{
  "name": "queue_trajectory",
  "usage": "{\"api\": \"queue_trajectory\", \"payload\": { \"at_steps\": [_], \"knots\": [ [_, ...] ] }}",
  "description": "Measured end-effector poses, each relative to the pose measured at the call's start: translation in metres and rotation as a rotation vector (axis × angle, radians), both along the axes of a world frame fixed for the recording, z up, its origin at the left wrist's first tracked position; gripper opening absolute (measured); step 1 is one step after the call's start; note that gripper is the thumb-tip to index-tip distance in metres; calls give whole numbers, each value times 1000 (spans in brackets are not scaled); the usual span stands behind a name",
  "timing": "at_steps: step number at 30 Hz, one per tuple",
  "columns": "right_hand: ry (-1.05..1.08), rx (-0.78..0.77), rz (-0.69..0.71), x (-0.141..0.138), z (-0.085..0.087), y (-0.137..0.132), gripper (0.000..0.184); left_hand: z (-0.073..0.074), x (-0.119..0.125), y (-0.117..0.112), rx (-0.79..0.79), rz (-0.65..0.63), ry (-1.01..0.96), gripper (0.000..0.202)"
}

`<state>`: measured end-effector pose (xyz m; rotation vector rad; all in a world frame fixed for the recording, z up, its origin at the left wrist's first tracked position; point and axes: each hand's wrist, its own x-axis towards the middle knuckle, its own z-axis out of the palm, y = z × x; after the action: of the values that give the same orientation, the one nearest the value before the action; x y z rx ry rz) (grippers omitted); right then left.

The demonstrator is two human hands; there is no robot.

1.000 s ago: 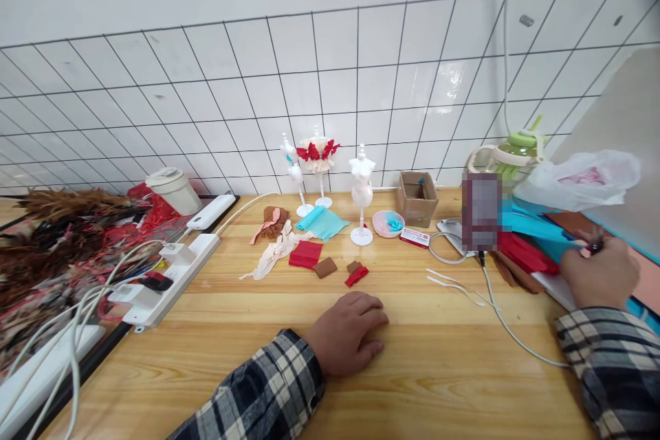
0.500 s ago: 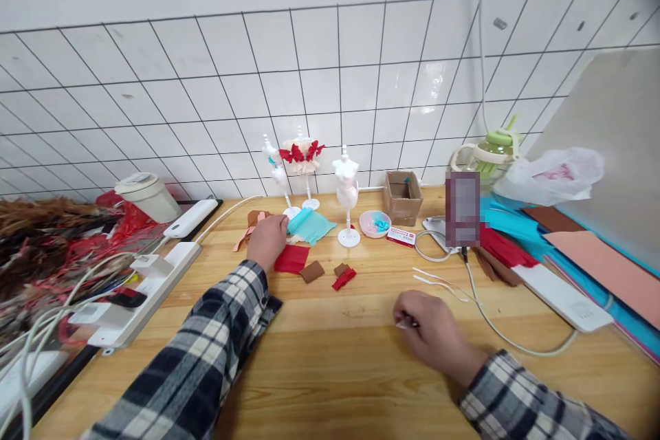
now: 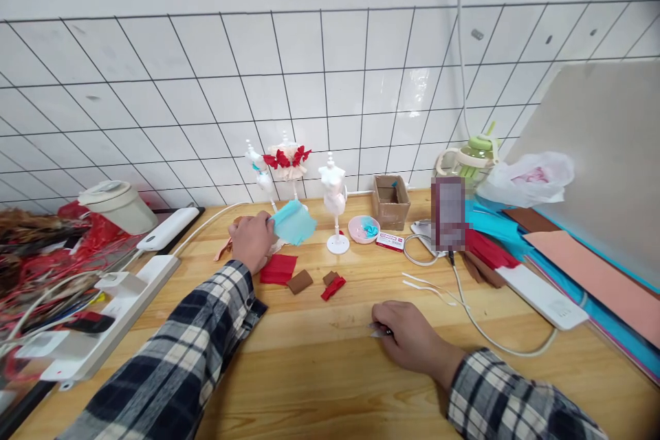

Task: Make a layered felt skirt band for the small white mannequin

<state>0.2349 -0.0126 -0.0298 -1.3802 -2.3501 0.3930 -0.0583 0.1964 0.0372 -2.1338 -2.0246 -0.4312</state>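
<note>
My left hand (image 3: 252,242) pinches the edge of a light-blue piece of crepe paper (image 3: 295,223), which is lifted off the table in front of the mini mannequins. Just right of that hand lie a red paper piece (image 3: 279,269), a brown piece (image 3: 300,282) and a small red strip (image 3: 333,288). Closed low over the table, my right hand (image 3: 407,337) grips a small metal-tipped tool (image 3: 380,331); its tip and a dark part show, the rest is hidden in the fist. A bare white mini mannequin (image 3: 334,194) stands between the hands, farther back.
Behind my left hand, another mini mannequin (image 3: 287,159) wears a ruffle with red bows. A pink dish (image 3: 355,232), a cardboard box (image 3: 390,210) and a phone (image 3: 447,213) stand toward the back right. Cables, a power strip (image 3: 124,316) and coloured sheets (image 3: 592,268) flank the workspace.
My left hand has raised the light-blue paper off the table. The metal-tipped tool now shows more at my right hand. The whole view has shifted slightly.
</note>
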Motion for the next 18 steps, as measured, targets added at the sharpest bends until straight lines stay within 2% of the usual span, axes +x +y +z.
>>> {"api": "queue_trajectory", "payload": {
  "at_steps": [2,5,7,8,10,11,13,15,18],
  "knots": [
    [13,20,-1,2,0,-3,20,15,-4,-11,95,57,-128,36],
    [131,108,4,3,3,-7,20,33,-13,-49,320,17,-288,32],
    [321,236,-15,-5,9,-5,19,34,-17,-85,439,-161,-226,26],
    [437,312,-38,-13,13,-2,19,31,-17,-104,458,-299,-161,20],
    [658,459,-115,-33,22,7,20,19,-15,-139,431,-637,-44,14],
    [753,485,-164,-45,27,11,20,11,-13,-153,407,-809,-6,18],
    [942,521,-261,-64,34,19,18,-4,-8,-173,307,-1039,63,24],
    [945,476,-280,-73,36,23,14,-15,-3,-182,175,-1116,60,27],
    [646,238,-177,-67,31,24,7,-20,3,-184,-10,-1061,-21,31]
  ]
}}
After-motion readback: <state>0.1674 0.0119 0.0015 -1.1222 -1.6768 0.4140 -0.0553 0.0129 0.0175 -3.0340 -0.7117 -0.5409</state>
